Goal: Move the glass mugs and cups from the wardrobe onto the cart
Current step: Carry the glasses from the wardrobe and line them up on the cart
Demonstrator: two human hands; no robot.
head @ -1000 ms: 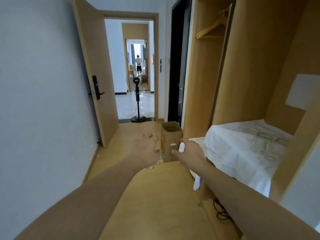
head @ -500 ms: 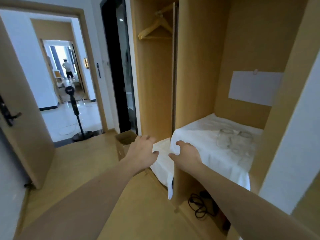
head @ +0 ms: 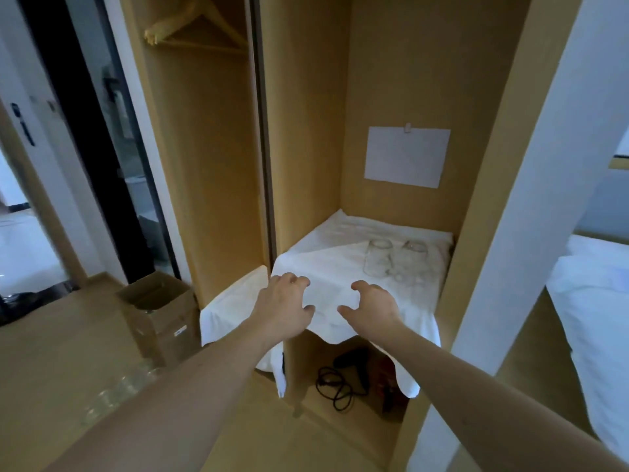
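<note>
View swung from hallway to wardrobe point(head: 306, 131); left hand point(head: 284, 310) and right hand point(head: 372, 310), grips empty with fingers loosely curled, now brought near glass mugs point(head: 377, 257) for pickup.

Clear glass mugs point(head: 377, 257) on plain white cloth point(head: 333, 267); light tan wardrobe point(head: 306, 131); brown cardboard box point(head: 160, 315); black cable point(head: 332, 386).

Wardrobe shelf point(head: 340, 264) carries a cloth point(head: 326, 267); two glass mugs point(head: 378, 257) point(head: 414, 251) stand side by side toward its back right. Paper sheet point(head: 406, 157) on back wall above them. Hanger point(head: 200, 25) in left compartment. Cardboard box point(head: 160, 315) on floor to the left. Cable point(head: 335, 386) under the shelf. Bed point(head: 599, 301) far right.
</note>
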